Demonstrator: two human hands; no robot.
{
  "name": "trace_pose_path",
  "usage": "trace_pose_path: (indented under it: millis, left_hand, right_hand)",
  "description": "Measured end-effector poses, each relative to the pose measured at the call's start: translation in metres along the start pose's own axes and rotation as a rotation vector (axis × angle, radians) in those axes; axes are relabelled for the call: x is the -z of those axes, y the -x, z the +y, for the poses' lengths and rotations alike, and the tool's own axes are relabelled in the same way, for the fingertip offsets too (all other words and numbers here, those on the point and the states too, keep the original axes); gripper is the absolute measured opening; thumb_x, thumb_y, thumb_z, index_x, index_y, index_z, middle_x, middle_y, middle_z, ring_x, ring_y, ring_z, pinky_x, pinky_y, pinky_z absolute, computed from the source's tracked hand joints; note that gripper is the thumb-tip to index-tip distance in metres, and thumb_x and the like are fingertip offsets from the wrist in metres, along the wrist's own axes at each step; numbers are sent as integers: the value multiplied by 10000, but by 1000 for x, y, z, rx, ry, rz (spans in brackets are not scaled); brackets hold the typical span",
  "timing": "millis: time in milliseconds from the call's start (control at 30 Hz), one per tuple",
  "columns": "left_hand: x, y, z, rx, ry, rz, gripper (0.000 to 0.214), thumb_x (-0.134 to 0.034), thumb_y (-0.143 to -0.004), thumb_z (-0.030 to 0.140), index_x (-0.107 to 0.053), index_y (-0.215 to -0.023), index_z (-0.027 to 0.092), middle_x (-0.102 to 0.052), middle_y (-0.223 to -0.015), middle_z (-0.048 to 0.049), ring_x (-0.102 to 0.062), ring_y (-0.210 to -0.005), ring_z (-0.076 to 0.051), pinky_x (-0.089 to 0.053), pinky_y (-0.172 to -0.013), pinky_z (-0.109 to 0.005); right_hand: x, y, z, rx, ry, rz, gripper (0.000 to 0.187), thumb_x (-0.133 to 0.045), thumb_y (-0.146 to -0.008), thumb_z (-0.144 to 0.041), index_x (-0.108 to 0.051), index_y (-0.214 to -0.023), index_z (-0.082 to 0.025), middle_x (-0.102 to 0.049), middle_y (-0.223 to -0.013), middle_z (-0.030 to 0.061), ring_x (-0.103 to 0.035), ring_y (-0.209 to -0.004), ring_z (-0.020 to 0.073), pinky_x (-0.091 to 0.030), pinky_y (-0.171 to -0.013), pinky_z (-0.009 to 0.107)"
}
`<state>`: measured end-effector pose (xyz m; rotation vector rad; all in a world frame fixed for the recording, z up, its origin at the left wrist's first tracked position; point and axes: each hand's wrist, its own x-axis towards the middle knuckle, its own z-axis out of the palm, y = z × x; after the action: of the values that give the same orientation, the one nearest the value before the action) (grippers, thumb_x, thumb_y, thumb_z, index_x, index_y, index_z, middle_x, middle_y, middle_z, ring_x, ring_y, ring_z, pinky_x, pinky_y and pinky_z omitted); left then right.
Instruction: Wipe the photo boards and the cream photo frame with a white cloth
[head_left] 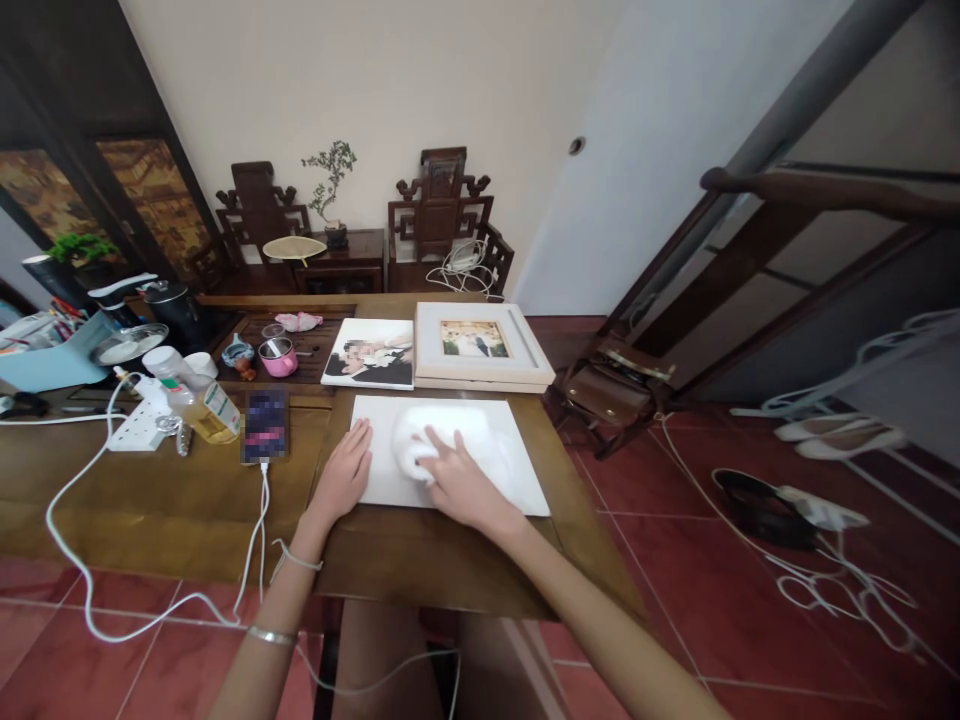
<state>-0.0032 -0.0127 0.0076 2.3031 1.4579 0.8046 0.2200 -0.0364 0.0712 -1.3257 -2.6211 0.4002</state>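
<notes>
A flat white panel (379, 425) lies on the wooden table in front of me. My left hand (347, 468) rests flat along its left edge, fingers extended and holding nothing. Over the panel's middle, my right hand (457, 480) grips a bunched, soft white cloth (409, 425), its fingers spread and pressed into it. The cloth is slightly blurred, and its right side blends into the white surface. Just behind the panel are a photo print (371, 352) on the left and a white picture frame (480, 340) on a shallow box.
On the left stand a phone (265, 425) on a charging cable, a bottle of yellowish liquid (210, 410), a power strip (141, 425) and a pink cup (278, 356). White cable hangs over the table's front edge. A brown bag (611, 390) is beyond the right edge.
</notes>
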Motion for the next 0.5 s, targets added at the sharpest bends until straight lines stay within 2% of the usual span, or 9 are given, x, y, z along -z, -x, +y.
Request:
trace_pose_path:
  millis: [100,200,333,433,500]
  left_hand:
    - [-1,0,-3,-6,21,24,469,-301,-960,295,-398,-1394,145,-368,-1478,-113,-289,-1395,-210,-256,-1158,-445]
    - [-2,0,-4,-9,31,39,461,-308,-960,296,-405,-1391,166,-379,-1473,-101,-303,-1389,-212,-265,-1153,-456]
    - [-2,1,-4,-12,26,46,462,-315,-960,297,-400,-1394,160,-376,-1473,-107,-304,-1389,-214,-267,-1151,-461]
    - [-3,1,-3,-11,20,43,461,-311,-961,286,-394,-1397,161,-372,-1477,-102,-302,-1390,-209,-266,-1152,-462]
    - [-3,1,-3,-15,20,39,458,-313,-960,280,-397,-1395,167,-373,-1477,-96,-303,-1389,-206,-268,-1151,-460]
  right_hand:
    - [-1,-36,6,-89,90,55,439,-441,-733,-84,-629,-1130,-84,-422,-1423,186,-214,-1380,362,-148,-1057,665]
    - [-11,-42,-1,-108,166,73,417,-481,-762,-127,-632,-1150,-106,-376,-1451,194,-196,-1376,397,-98,-1046,692]
    - [-21,-5,-23,25,165,19,379,-490,-794,-156,-646,-1138,-133,-316,-1484,192,-148,-1388,406,-60,-1063,684]
    - [-19,32,-39,146,95,-80,339,-507,-778,-168,-674,-1070,-126,-280,-1500,192,-123,-1391,411,-40,-1072,682]
    - [-14,46,-43,209,49,-134,338,-519,-752,-165,-678,-1048,-132,-276,-1506,174,-117,-1399,391,-31,-1084,667]
